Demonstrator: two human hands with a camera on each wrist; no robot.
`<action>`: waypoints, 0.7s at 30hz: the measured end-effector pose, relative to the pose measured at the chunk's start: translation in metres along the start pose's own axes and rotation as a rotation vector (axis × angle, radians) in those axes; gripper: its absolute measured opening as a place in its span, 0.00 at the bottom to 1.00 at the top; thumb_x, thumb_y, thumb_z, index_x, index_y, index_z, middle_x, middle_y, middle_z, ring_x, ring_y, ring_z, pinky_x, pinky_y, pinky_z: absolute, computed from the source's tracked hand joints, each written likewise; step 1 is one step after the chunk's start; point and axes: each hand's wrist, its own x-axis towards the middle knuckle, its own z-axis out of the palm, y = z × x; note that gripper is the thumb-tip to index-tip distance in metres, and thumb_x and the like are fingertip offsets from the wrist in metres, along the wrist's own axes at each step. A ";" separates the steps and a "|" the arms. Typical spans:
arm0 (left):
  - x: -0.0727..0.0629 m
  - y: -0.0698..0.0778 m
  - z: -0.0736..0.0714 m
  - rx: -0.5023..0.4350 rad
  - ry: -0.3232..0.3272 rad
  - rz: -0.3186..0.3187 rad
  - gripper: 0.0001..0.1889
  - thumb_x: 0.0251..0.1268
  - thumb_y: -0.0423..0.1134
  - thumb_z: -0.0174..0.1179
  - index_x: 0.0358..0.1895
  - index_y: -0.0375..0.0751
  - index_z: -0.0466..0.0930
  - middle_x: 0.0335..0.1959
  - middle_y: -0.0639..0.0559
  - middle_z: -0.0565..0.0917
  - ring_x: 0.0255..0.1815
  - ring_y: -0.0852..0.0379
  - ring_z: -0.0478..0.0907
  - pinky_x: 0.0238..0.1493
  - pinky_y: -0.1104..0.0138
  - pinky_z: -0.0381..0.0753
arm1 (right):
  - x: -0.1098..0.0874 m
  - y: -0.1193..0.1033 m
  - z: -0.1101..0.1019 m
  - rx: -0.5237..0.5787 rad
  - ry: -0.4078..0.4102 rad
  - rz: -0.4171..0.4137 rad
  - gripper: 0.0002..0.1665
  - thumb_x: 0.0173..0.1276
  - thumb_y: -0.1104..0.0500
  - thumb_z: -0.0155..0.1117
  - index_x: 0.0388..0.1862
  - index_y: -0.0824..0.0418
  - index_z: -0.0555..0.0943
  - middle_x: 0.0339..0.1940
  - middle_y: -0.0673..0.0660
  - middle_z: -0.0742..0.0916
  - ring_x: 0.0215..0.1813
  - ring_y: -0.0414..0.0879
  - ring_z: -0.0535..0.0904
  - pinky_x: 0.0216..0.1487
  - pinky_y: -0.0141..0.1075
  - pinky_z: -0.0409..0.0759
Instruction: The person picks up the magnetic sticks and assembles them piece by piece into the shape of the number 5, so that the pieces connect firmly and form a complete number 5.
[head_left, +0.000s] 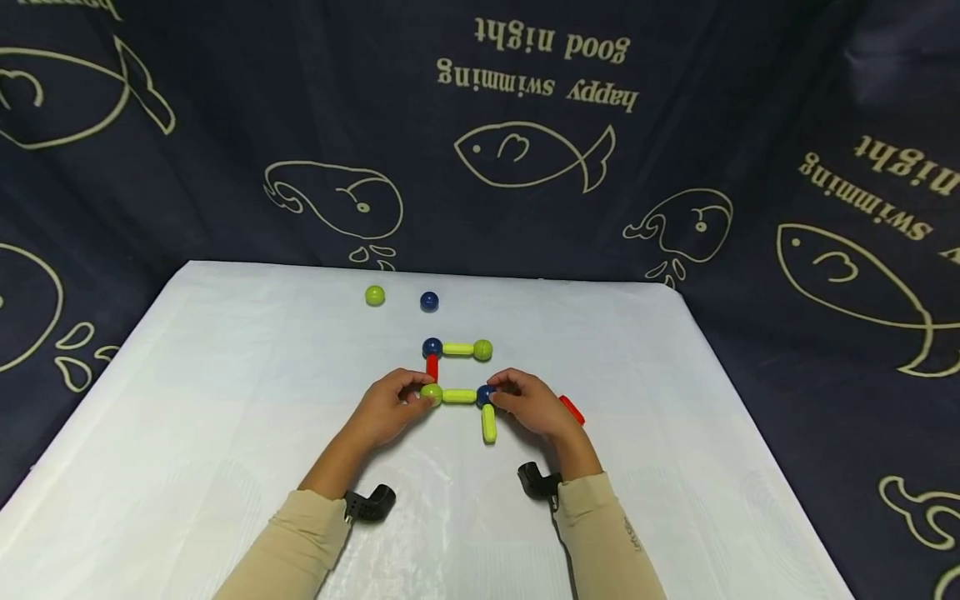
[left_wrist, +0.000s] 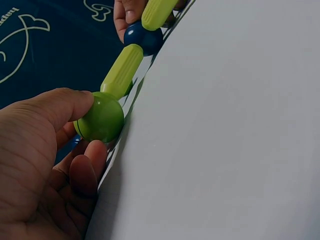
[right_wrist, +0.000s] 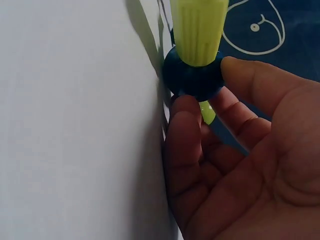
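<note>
Our left hand (head_left: pixel 390 408) pinches green ball (head_left: pixel 431 395), right hand (head_left: pixel 527 403) blue ball (head_left: pixel 485 396), centre of table (head_left: pixel 247 417). We judge chain (head_left: pixel 459 396) part-built: four rods (head_left: pixel 457 349) joined, near rod (head_left: pixel 489 423) bare-tipped. Unattached: red rod (head_left: pixel 572 410) right; loose green ball (head_left: pixel 375 295), loose blue ball (head_left: pixel 429 302) far.

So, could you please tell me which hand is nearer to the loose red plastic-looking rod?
The right hand is nearer, with the red rod lying just beside its outer edge. The left hand is farther off, pinching a shiny green ball.
</note>
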 end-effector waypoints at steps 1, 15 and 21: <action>0.000 0.000 0.000 -0.001 -0.002 0.001 0.13 0.62 0.36 0.68 0.50 0.41 0.84 0.39 0.53 0.80 0.37 0.57 0.75 0.42 0.61 0.75 | 0.000 0.000 0.000 0.000 0.002 0.002 0.11 0.70 0.64 0.64 0.51 0.61 0.82 0.39 0.55 0.82 0.38 0.46 0.76 0.40 0.37 0.77; 0.001 0.001 0.001 -0.001 0.009 -0.002 0.14 0.63 0.37 0.68 0.51 0.42 0.84 0.41 0.52 0.80 0.37 0.56 0.74 0.42 0.61 0.75 | 0.001 -0.004 0.000 -0.022 0.006 0.028 0.12 0.68 0.62 0.66 0.51 0.58 0.82 0.41 0.53 0.82 0.43 0.47 0.75 0.47 0.39 0.74; 0.001 0.001 0.002 0.021 0.026 -0.017 0.14 0.64 0.37 0.67 0.53 0.42 0.84 0.44 0.51 0.81 0.38 0.56 0.74 0.43 0.60 0.75 | 0.005 -0.004 -0.001 -0.001 0.001 0.043 0.12 0.70 0.61 0.65 0.51 0.58 0.82 0.40 0.54 0.81 0.40 0.47 0.75 0.40 0.37 0.75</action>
